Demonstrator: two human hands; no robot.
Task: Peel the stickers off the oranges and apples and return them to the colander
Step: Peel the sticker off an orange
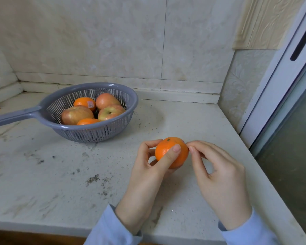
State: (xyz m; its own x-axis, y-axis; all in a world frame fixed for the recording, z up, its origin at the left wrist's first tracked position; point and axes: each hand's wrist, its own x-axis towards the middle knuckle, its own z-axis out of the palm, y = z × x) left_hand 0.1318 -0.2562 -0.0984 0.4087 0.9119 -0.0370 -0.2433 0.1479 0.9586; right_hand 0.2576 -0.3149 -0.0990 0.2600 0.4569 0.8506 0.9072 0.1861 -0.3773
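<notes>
- One held orange [182,156] is out of the colander [99,133], up above the near right part of the countertop [60,174]. It looks like the fruit being worked on now.
- The left hand [145,174] cups it, with the thumb pressed across the front and the other fingers curled round the far left side.
- The right hand [219,174] has thumb and forefinger pinched together at the orange's right edge, the other fingers loosely curled. A small pale speck shows there, too small to call a sticker with certainty.
- Five fruits sit in the colander, far left: three apples [76,114] and two oranges.
- The far orange [82,102] carries a pale square sticker [90,104], so that one is not yet done.
- The near orange [87,121] is mostly hidden by the rim. No sticker shows on it or on the apples, but their hidden sides cannot be judged.
- My reading: the task is early to midway, with at least two fruits left to peel and the held one to go back.
- The colander is grey plastic, a round bowl with fine mesh walls, a smooth rim and a long flat handle pointing left.
- The oranges are small, slightly flattened, with dimpled matte skin. The apples are smooth, blotched red and yellow-green.
- The countertop is pale speckled stone with dark crumbs and smears.
</notes>
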